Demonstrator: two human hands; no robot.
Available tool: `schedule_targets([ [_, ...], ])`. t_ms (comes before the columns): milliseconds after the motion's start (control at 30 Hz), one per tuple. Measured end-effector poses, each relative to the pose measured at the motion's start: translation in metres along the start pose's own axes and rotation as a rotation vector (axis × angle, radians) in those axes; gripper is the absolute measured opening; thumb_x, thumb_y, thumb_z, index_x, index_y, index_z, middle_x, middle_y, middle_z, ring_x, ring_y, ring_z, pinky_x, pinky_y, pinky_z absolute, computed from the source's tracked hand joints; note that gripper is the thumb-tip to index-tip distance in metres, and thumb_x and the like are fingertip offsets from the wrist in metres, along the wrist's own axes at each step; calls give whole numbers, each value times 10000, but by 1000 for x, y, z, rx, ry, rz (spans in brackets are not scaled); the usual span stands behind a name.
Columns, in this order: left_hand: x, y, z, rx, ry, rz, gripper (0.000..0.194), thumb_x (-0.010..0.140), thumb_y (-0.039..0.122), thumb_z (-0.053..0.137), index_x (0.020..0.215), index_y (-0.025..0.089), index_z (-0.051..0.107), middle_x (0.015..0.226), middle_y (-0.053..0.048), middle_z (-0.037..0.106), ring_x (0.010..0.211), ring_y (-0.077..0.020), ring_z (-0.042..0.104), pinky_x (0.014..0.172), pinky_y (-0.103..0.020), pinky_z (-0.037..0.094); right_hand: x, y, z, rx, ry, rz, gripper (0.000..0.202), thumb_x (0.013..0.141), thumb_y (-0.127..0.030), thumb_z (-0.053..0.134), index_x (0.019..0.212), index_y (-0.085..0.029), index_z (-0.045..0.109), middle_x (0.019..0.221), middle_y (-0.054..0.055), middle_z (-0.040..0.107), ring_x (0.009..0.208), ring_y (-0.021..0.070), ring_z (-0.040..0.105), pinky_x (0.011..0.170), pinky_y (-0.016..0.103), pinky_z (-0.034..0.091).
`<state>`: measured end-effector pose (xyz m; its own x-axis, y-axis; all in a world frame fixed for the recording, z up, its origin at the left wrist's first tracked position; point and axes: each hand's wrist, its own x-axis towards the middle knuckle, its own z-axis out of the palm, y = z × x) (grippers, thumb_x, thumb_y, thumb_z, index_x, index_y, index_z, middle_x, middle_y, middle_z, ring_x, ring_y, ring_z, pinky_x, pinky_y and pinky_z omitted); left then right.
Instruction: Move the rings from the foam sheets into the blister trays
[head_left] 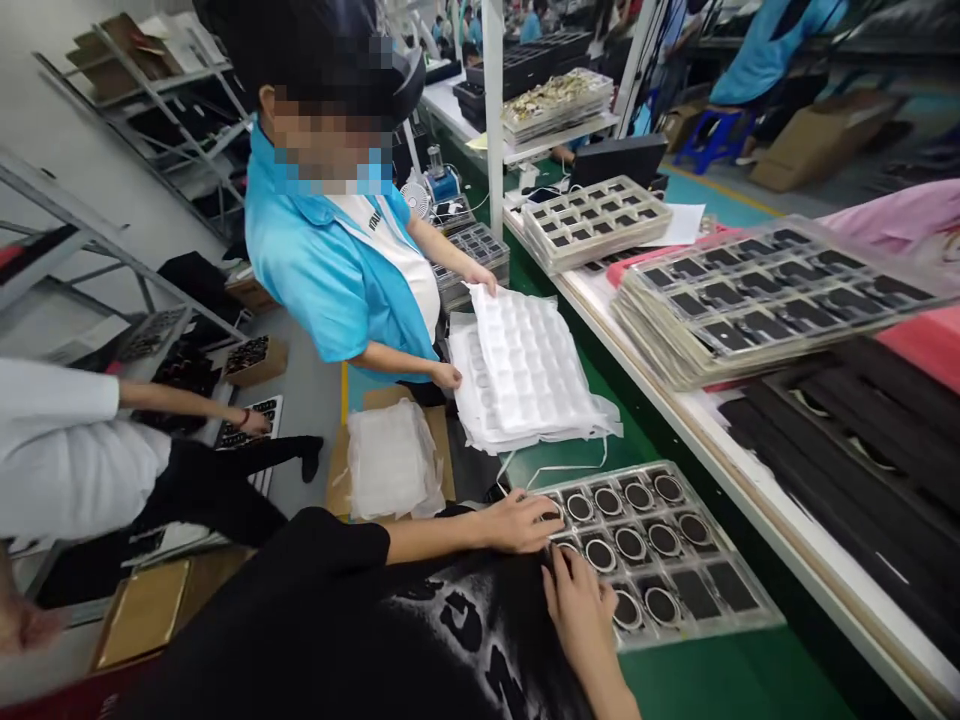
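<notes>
A clear plastic tray (739, 610) with rows of compartments lies tilted across my view on the green bench. Most compartments hold round silver-rimmed rings (630, 543) over dark pads; two at the lower right show only dark rectangles. My left hand (519, 522) rests over the tray's near upper corner, fingers stretched across a ring there. Lower down, my right hand (581, 595) lies at the near edge with its fingers apart, beside rings in the lower rows. Both hands partly cover the compartments under them. I see nothing plainly gripped in either hand.
Across from me, a co-worker in a blue shirt (322, 270) holds white moulded sheets (525, 350) over the bench. Stacked trays (750, 290) stand on the shelf at right. A box with white sheets (394, 460) sits left. Another person's hand (255, 422) reaches toward a floor tray.
</notes>
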<state>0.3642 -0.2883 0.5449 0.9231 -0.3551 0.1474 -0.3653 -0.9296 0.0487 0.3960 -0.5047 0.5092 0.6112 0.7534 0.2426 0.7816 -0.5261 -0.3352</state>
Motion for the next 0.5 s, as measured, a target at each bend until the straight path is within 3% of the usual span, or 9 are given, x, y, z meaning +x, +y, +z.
schedule_targets([
  [133, 12, -5, -5, -109, 34, 1, 352, 1039, 321, 494, 1314, 183, 665, 1349, -150, 626, 1266, -242, 578, 985, -359, 380, -10, -14, -15, 47, 85, 227, 484, 1069, -422, 305, 1321, -205, 657, 1378, 211, 605, 1263, 378, 570, 968, 547, 414],
  [233, 29, -10, -3, -184, 61, -47, 354, 1037, 299, 483, 1329, 188, 650, 1373, -159, 602, 1284, -260, 566, 1018, -399, 396, -16, -20, -21, 74, 239, 604, 598, 1040, -518, 346, 1474, -165, 557, 1563, 284, 407, 1431, 481, 393, 1048, 685, 369],
  [333, 50, -15, -4, -260, 58, -142, 432, 1033, 332, 484, 1438, 207, 567, 1474, -181, 528, 1387, -295, 488, 1087, -466, 395, -21, -12, -15, 185, 427, 1056, 855, 969, -663, 411, 1633, -133, 314, 1650, 319, 231, 1513, 526, 232, 1115, 773, 277],
  [400, 66, -19, -6, -348, 20, -265, 538, 1026, 395, 488, 1529, 206, 469, 1559, -201, 451, 1463, -323, 414, 1134, -520, 376, -24, -3, -6, 361, 456, 1264, 999, 926, -746, 384, 1662, -101, 185, 1680, 304, 180, 1561, 481, 161, 1204, 724, 212],
  [500, 90, -31, -5, -556, -108, -544, 661, 1034, 496, 415, 1603, 169, 346, 1632, -223, 375, 1514, -349, 369, 1180, -568, 346, -24, 8, 6, 777, 425, 1415, 1005, 922, -767, 305, 1672, -125, 113, 1731, 193, 158, 1612, 329, 131, 1306, 529, 162],
])
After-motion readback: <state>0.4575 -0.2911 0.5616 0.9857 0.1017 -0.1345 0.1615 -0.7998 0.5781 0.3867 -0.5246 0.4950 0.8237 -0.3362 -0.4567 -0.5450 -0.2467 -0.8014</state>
